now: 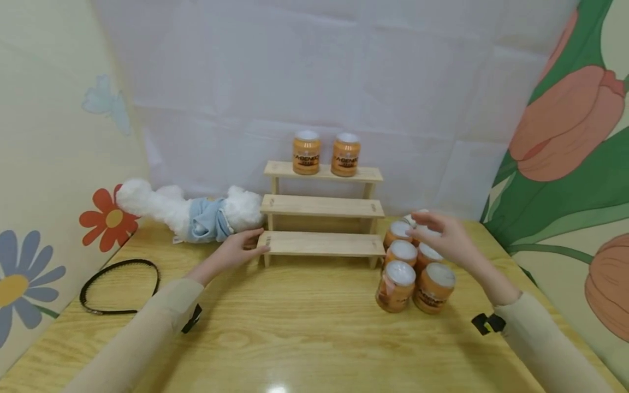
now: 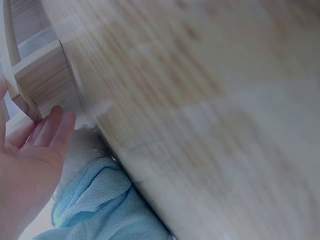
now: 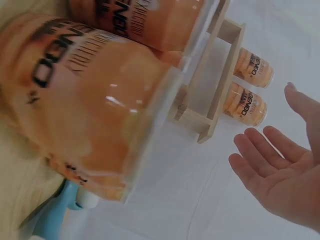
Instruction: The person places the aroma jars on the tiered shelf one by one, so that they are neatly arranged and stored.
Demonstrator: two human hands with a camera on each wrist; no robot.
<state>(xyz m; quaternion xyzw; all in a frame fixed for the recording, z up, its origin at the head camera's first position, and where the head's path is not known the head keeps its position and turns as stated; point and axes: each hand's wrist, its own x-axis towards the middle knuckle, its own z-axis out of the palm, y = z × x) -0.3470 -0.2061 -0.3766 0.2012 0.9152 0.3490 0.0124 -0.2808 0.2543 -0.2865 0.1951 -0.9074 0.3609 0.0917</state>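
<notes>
A three-tier wooden display stand (image 1: 321, 243) is on the table. Two orange cans (image 1: 306, 154) with pale lids and black lettering stand on its top tier. My left hand (image 1: 241, 248) holds the left end of the lowest tier; in the left wrist view its fingertips (image 2: 65, 120) meet the shelf end (image 2: 27, 107). Several more orange cans (image 1: 395, 292) stand grouped at the stand's right. Above the back of that group hovers my right hand (image 1: 444, 240), its fingers extended and nothing in them. The right wrist view shows the bare palm (image 3: 280, 175) apart from the nearest can (image 3: 100, 110).
Left of the stand lies a white plush toy (image 1: 159, 204) in blue cloth, its head beside the shelves. A thin black loop (image 1: 157, 273) lies on the table's left side. A light blue object (image 3: 55, 215) shows behind the cans. White cloth (image 1: 236, 71) hangs behind.
</notes>
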